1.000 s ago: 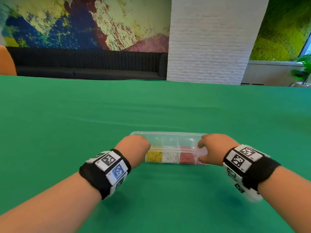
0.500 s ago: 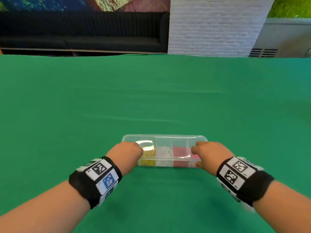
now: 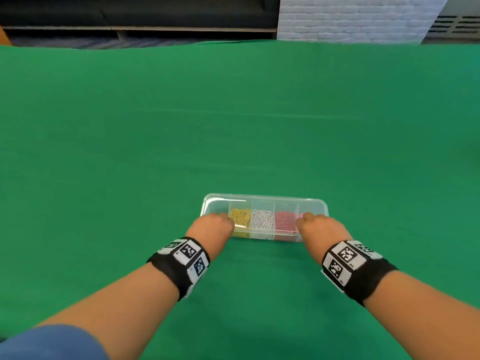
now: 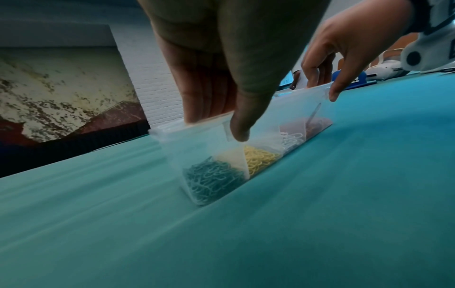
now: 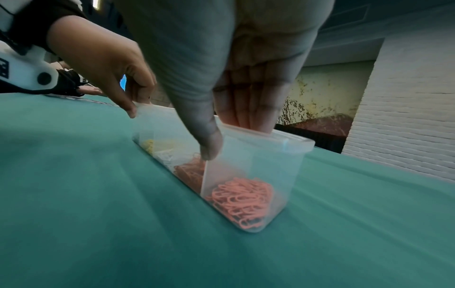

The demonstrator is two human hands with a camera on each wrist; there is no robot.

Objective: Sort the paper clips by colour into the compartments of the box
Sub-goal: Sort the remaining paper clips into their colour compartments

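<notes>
Down on the green tablecloth (image 3: 233, 120), a clear plastic compartment box (image 3: 265, 200) lies lengthwise across the person's front, held at both ends. At its left end the left hand (image 3: 211, 228) pinches the box: in the left wrist view the thumb (image 4: 240, 124) presses the near wall while the fingers (image 4: 202, 93) reach down over the far rim. Beneath that hand, the leftmost compartment holds green paper clips (image 4: 213, 179). Next comes a compartment of yellow paper clips (image 3: 241, 216), then white paper clips (image 3: 262, 220), then red paper clips (image 3: 285, 221). The rightmost compartment holds pink paper clips (image 5: 242, 196), seen best from the right wrist view. At that end the right hand (image 3: 322, 229) clamps the box the same way, thumb (image 5: 209, 140) on the near wall and fingers (image 5: 248, 105) hooked over the far rim. Both wrists wear black bands (image 3: 179, 266) with white marker tags. Beyond the table's far edge stand a dark bench (image 3: 135, 11) and a white brick pillar (image 3: 350, 19).
</notes>
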